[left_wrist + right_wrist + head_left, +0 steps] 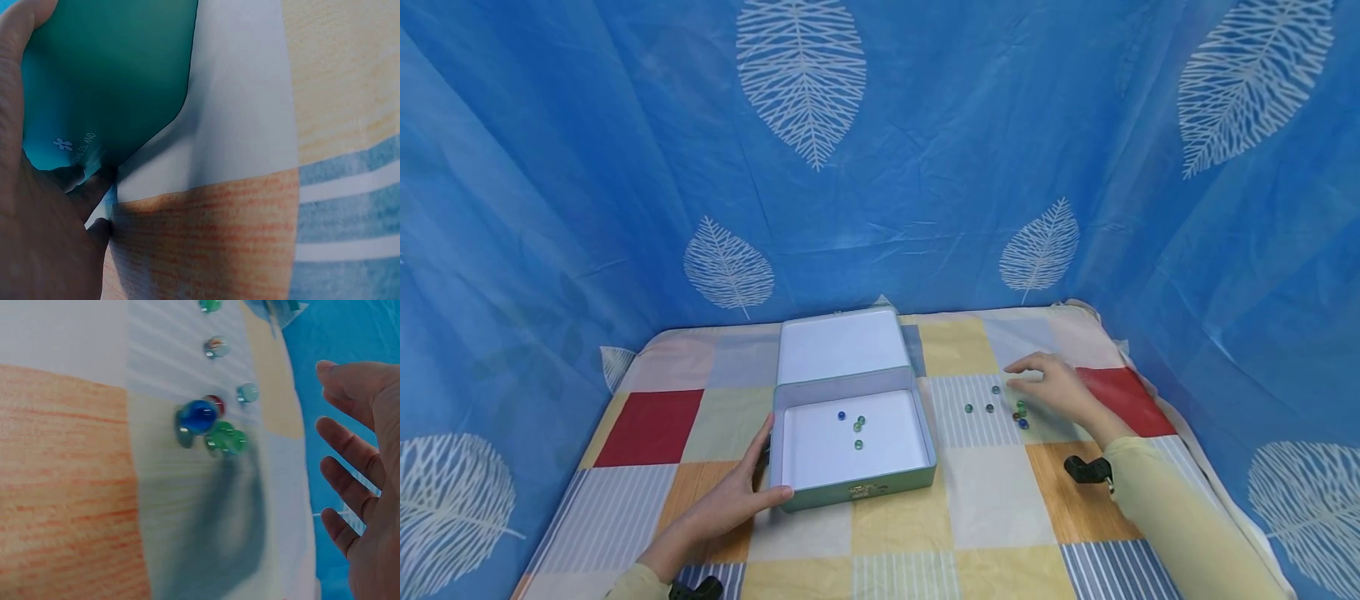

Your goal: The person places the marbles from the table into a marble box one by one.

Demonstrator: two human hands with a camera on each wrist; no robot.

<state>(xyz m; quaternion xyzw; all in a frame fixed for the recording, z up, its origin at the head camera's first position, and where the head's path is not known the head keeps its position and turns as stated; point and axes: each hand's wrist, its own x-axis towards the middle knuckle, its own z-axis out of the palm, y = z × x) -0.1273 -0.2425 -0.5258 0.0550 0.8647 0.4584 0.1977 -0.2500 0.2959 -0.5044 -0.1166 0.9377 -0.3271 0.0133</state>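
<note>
A green tin box (895, 481) with a white inside stands on the cloth, its hinged lid (842, 343) laid back. Several glass marbles lie in it, among them a blue marble (842, 416). My left hand (733, 500) grips the box's near left corner, thumb at the front rim and fingers along the left side, as the left wrist view also shows. To the right of the box are several loose marbles, with a dark blue marble (199, 417) beside green marbles (226, 437) and a reddish marble (215, 404). Close above them hovers my right hand (1051, 387), fingers apart and holding nothing.
The table wears a patchwork-patterned cloth (1000, 496). Blue curtains (925, 167) with white leaf prints hang behind it and along both sides. A dark wrist strap piece (1086, 470) shows at my right sleeve.
</note>
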